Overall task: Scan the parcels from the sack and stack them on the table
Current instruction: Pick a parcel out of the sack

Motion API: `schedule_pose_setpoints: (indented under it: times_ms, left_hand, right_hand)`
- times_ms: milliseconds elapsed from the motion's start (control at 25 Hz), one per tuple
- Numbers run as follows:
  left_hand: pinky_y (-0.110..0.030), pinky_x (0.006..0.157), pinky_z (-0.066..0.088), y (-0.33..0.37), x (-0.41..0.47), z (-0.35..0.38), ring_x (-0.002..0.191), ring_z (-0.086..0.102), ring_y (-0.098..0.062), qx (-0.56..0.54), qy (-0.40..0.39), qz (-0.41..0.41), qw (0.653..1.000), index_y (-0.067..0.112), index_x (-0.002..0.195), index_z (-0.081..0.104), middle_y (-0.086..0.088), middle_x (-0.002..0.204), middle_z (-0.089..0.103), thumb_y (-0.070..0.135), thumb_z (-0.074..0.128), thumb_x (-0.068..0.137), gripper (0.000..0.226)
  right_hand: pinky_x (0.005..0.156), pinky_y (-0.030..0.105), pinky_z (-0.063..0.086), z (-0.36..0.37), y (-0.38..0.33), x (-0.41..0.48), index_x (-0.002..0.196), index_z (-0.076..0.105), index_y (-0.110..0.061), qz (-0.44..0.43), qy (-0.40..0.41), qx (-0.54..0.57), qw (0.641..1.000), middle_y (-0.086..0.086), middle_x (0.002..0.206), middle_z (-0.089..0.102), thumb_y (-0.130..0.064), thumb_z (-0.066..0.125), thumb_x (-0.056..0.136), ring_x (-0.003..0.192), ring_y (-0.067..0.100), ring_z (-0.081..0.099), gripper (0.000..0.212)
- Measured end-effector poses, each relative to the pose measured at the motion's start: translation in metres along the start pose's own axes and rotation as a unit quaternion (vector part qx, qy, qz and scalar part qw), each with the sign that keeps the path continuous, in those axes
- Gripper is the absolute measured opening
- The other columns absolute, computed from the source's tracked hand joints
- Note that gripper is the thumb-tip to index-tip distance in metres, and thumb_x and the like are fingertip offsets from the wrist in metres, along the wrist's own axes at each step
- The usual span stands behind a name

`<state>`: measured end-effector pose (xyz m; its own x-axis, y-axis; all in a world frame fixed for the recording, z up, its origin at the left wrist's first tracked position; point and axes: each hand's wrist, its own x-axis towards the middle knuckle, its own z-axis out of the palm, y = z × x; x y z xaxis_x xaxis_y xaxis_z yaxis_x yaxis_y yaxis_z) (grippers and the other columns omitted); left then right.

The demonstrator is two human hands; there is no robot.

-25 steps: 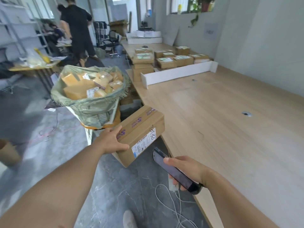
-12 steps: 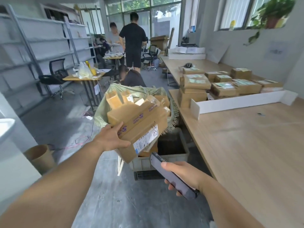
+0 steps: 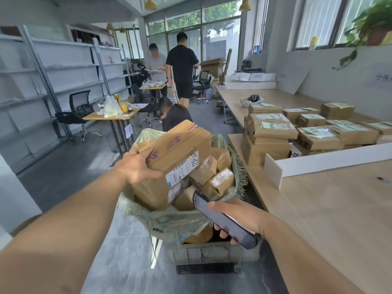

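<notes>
The left hand (image 3: 137, 166) grips the near-left corner of a brown cardboard parcel (image 3: 180, 145), fingers over its top edge and thumb pressed on the near face. It holds the parcel tilted above the open sack (image 3: 169, 221), with the white shipping label (image 3: 182, 168) turned toward the near right. The right hand (image 3: 239, 217) is wrapped round a dark handheld scanner (image 3: 222, 221), thumb along its top, and the scanner's far end points up at the label, close to the parcel but apart from it. Below both hands the greenish woven sack sits in a grey crate (image 3: 212, 251) on the floor, filled with smaller parcels (image 3: 222, 179). To the right runs the pale wooden worktop (image 3: 328, 209). A white card divider (image 3: 328, 158) stands across it, and beyond that lie stacked parcels (image 3: 271, 132), tallest at the worktop's left edge. Far left are grey shelves (image 3: 63, 66) and an office chair (image 3: 78, 111), and several people are in the far aisle.
</notes>
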<state>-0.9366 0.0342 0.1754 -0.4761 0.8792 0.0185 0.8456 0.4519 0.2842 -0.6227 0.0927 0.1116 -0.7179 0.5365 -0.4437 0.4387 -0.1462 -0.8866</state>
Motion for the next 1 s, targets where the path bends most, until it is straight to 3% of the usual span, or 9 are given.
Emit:
schedule_pose_setpoints:
  times_ms: [160, 240, 320, 400, 480, 640, 800, 1000]
  left_hand:
    - [-0.041, 0.108, 0.033, 0.037, 0.097, -0.013, 0.136, 0.023, -0.026, 0.048, 0.006, 0.013, 0.999, 0.037, 0.152, 0.008, -0.005, 0.149, 0.022, 0.063, 0.065, 0.068, 0.105]
    - [-0.040, 0.104, 0.035, 0.055, 0.140, -0.014, 0.132, 0.027, -0.026, 0.065, 0.010, 0.026, 0.997, 0.035, 0.152, 0.008, -0.006, 0.145, 0.026, 0.063, 0.065, 0.069, 0.104]
    - [-0.041, 0.101, 0.038, 0.068, 0.182, -0.010, 0.128, 0.030, -0.027, 0.062, 0.015, 0.038, 0.997, 0.035, 0.152, 0.009, -0.006, 0.142, 0.028, 0.064, 0.065, 0.068, 0.106]
    - [-0.043, 0.103, 0.038, 0.076, 0.214, -0.001, 0.130, 0.029, -0.027, 0.058, 0.007, 0.050, 0.997, 0.036, 0.152, 0.009, -0.006, 0.143, 0.025, 0.062, 0.067, 0.067, 0.106]
    - [-0.044, 0.104, 0.037, 0.080, 0.246, 0.010, 0.132, 0.026, -0.028, 0.072, -0.007, 0.064, 0.995, 0.036, 0.152, 0.010, -0.006, 0.146, 0.023, 0.061, 0.068, 0.066, 0.107]
    - [-0.048, 0.106, 0.036, 0.081, 0.303, 0.022, 0.135, 0.026, -0.030, 0.091, -0.043, 0.081, 0.992, 0.039, 0.151, 0.010, -0.007, 0.147, 0.022, 0.066, 0.064, 0.055, 0.114]
    - [-0.047, 0.107, 0.034, 0.078, 0.351, 0.034, 0.139, 0.018, -0.029, 0.126, -0.061, 0.114, 0.984, 0.038, 0.151, 0.009, -0.008, 0.150, 0.018, 0.060, 0.068, 0.058, 0.113]
    - [-0.049, 0.116, 0.020, 0.057, 0.395, 0.061, 0.146, -0.002, -0.029, 0.181, -0.136, 0.133, 0.965, 0.036, 0.152, 0.007, -0.008, 0.158, -0.002, 0.043, 0.070, 0.069, 0.105]
  right_hand:
    - [0.051, 0.032, 0.050, -0.069, -0.022, 0.047, 0.101, 0.063, -0.005, -0.024, 0.015, 0.018, 0.999, 0.018, 0.080, 0.061, -0.075, 0.082, 0.050, 0.063, 0.026, 0.059, 0.089]
    - [0.051, 0.027, 0.050, -0.100, -0.030, 0.062, 0.089, 0.064, -0.009, -0.033, 0.040, 0.014, 0.999, 0.008, 0.066, 0.065, -0.071, 0.074, 0.065, 0.055, 0.019, 0.062, 0.067]
    - [0.049, 0.021, 0.050, -0.129, -0.036, 0.079, 0.091, 0.065, -0.011, -0.033, 0.081, 0.033, 0.996, 0.000, 0.061, 0.067, -0.057, 0.064, 0.088, 0.052, 0.012, 0.063, 0.046]
    - [0.049, 0.021, 0.050, -0.147, -0.043, 0.095, 0.099, 0.067, -0.010, -0.016, 0.096, 0.047, 0.994, 0.005, 0.074, 0.069, -0.054, 0.066, 0.087, 0.059, 0.015, 0.064, 0.045]
    - [0.052, 0.024, 0.053, -0.157, -0.052, 0.114, 0.095, 0.068, -0.011, -0.017, 0.090, 0.038, 0.995, 0.011, 0.082, 0.069, -0.063, 0.071, 0.078, 0.068, 0.022, 0.065, 0.055]
    - [0.056, 0.030, 0.051, -0.166, -0.071, 0.147, 0.088, 0.065, -0.011, -0.012, 0.121, 0.059, 0.991, 0.004, 0.068, 0.067, -0.058, 0.064, 0.087, 0.058, 0.017, 0.063, 0.046]
    - [0.071, 0.040, 0.049, -0.171, -0.077, 0.176, 0.089, 0.065, -0.014, -0.024, 0.144, 0.050, 0.988, 0.008, 0.081, 0.066, -0.069, 0.063, 0.065, 0.074, 0.026, 0.061, 0.060]
    - [0.059, 0.034, 0.050, -0.176, -0.076, 0.205, 0.099, 0.067, -0.013, 0.041, 0.169, 0.092, 0.981, 0.018, 0.082, 0.066, -0.082, 0.081, 0.037, 0.077, 0.033, 0.059, 0.094]
